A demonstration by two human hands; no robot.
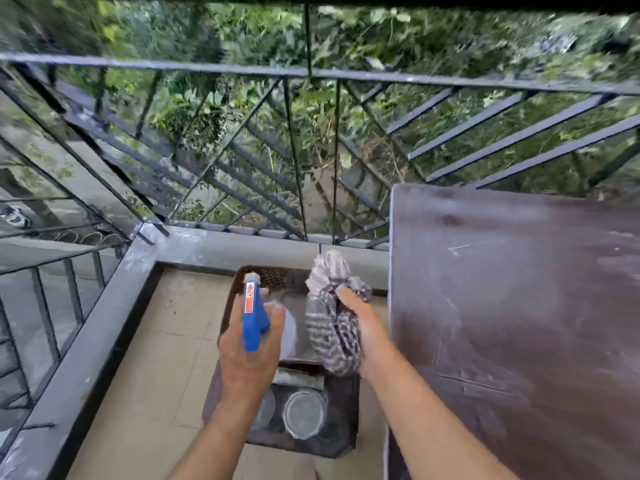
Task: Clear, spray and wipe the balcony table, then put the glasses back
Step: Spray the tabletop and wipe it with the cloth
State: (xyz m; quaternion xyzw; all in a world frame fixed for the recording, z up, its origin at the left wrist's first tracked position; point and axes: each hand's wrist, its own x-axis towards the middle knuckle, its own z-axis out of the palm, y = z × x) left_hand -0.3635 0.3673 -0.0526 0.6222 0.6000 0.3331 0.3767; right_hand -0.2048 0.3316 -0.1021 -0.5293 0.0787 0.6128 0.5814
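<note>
My left hand [247,355] grips a spray bottle [254,315] with a blue trigger head and a whitish body, held over a dark plastic chair [277,427]. My right hand [365,323] holds a bunched checked cloth [329,320] just left of the table edge. The dark brown balcony table [519,306] fills the right side, its top streaked and dusty. Two glasses [303,414] stand on the chair seat below my hands, one partly hidden behind my left wrist.
A black metal railing [311,74] with slanted bars encloses the balcony ahead and to the left, greenery beyond it. A grey ledge [221,242] runs along its base. Beige floor tiles [156,358] lie left of the chair.
</note>
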